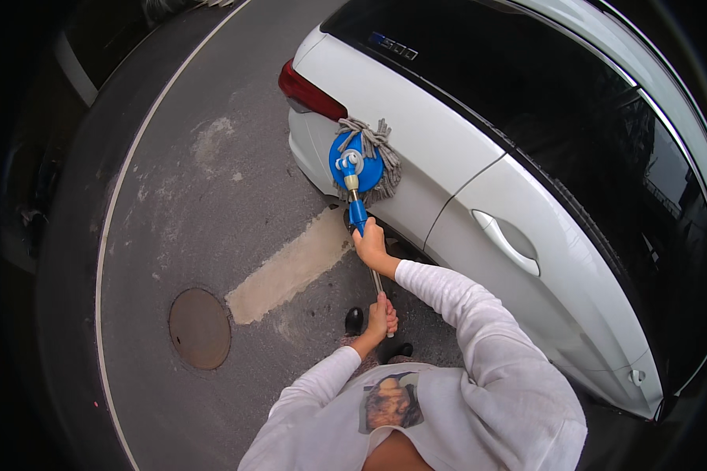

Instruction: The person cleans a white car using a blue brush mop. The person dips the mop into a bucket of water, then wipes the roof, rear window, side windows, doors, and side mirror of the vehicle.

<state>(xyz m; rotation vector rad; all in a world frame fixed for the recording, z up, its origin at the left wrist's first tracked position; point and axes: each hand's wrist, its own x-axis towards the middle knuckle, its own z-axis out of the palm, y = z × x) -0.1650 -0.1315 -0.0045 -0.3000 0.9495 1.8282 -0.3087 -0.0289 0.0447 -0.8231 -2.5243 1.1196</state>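
My right hand (370, 242) grips the blue upper sleeve of a mop's pole, just below its head. Lower down, near the pole's bottom end, my left hand (382, 318) is closed around the metal shaft. The round blue mop head (340, 154) has grey string strands (389, 168) around its rim. It lies against the white rear side panel of a car (430, 129), just below the red tail light (312, 91). Some strands are folded up over the blue plate. The face of the mop against the car is hidden.
A white door handle (506, 244) projects from the car's side to the right. Dark tinted windows (536, 100) run above it. On the asphalt (177, 235) at left are a round manhole cover (200, 328), a pale patch strip (291, 268) and a white painted line (107, 224).
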